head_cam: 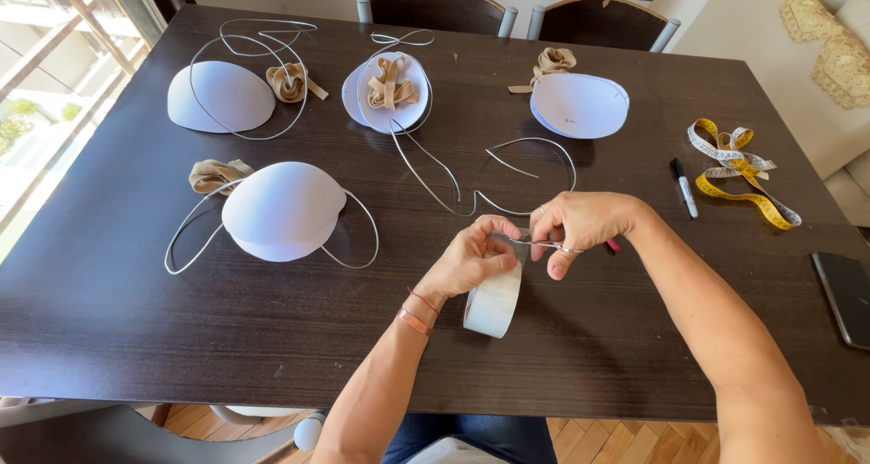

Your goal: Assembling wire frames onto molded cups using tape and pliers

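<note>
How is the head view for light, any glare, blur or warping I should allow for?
Head view: strong daylight from the window at left washes out that corner and puts a pale sheen on the dark table; hands cast soft shadows rightward; left hand, right hand and tape roll are sharp; wide lens bows the table edges.

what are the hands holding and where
The left hand holds a roll of clear tape by its upper rim. The right hand holds small scissors at the handle end.
</note>
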